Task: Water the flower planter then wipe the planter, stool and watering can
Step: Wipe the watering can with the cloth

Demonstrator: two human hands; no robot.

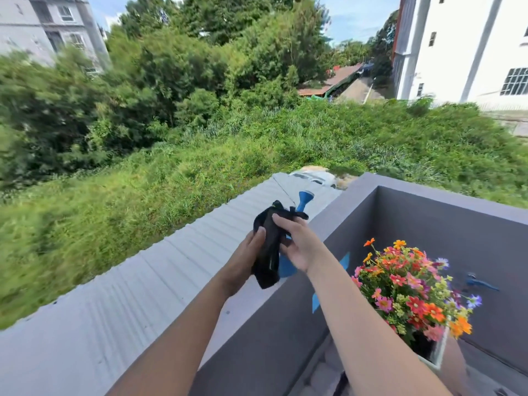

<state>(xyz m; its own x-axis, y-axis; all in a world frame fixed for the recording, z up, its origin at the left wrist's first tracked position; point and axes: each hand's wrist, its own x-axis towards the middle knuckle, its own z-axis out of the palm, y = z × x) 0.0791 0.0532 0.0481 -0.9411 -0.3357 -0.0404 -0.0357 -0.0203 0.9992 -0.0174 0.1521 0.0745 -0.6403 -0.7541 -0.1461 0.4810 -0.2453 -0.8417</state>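
Observation:
A black cloth [268, 247] hangs bunched between both hands above the grey balcony wall. My left hand [245, 260] grips its lower part from the left. My right hand [297, 242] pinches its upper part from the right. Behind the cloth stands a blue watering can [304, 200] on the wall top, mostly hidden, with its spout head sticking up. The flower planter [441, 354], white-rimmed and full of orange, pink and red flowers [408, 290], sits at the lower right inside the balcony. The stool is not in view.
The grey balcony wall [285, 315] runs diagonally from the bottom centre to a corner at the upper right. Beyond it lies a corrugated metal roof [143, 281], then grass and trees. A blue tap [480, 282] sticks out of the inner wall behind the flowers.

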